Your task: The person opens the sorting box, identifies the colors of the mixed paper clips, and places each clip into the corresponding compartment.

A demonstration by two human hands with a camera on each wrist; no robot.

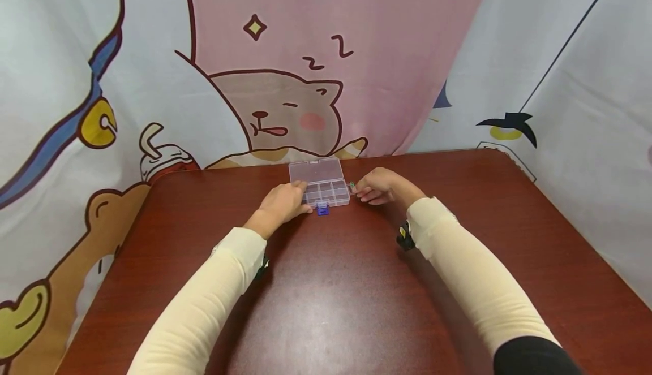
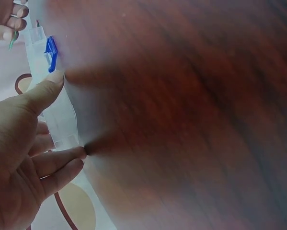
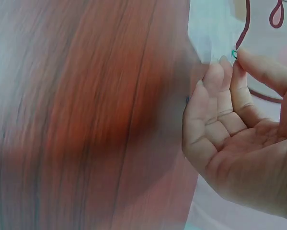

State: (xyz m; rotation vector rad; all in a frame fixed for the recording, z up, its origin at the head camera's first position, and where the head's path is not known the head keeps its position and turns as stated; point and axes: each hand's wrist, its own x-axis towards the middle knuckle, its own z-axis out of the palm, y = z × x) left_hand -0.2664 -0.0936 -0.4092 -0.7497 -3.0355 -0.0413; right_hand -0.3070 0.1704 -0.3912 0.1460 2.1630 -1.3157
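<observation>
The clear box (image 1: 337, 200) sits at the far part of the brown tabletop (image 1: 333, 307), a little left of the middle of its far edge. Its inside is split by thin walls into small compartments. The clear lid (image 1: 317, 171) is open, folded back to the far side. A blue clip (image 1: 323, 211) is at the middle of the box's near side.

The left hand (image 1: 283, 201) holds the left end of the box, fingers spread about the corner: the thumb presses the near edge, just left of the clip, and other fingers reach over the left end.

The right hand (image 1: 378, 185) is just beside the box's right end. Its thumb and forefinger are pinched together on a thin green piece (image 3: 234, 54), while the remaining fingers are loosely bent. The piece is mostly hidden by the fingertips, and its full shape cannot be told. Whether it touches the box cannot be told either.

Both arms come in from the near side, in cream sleeves (image 1: 471, 273); the right one has a black band (image 1: 535, 356) at its near end. A small dark device (image 1: 406, 236) is at the right wrist. Beyond the tabletop hangs a cloth (image 1: 407, 35) with a sleeping bear (image 1: 290, 109) printed on pink, and a yellow bell (image 1: 98, 123) farther left.
</observation>
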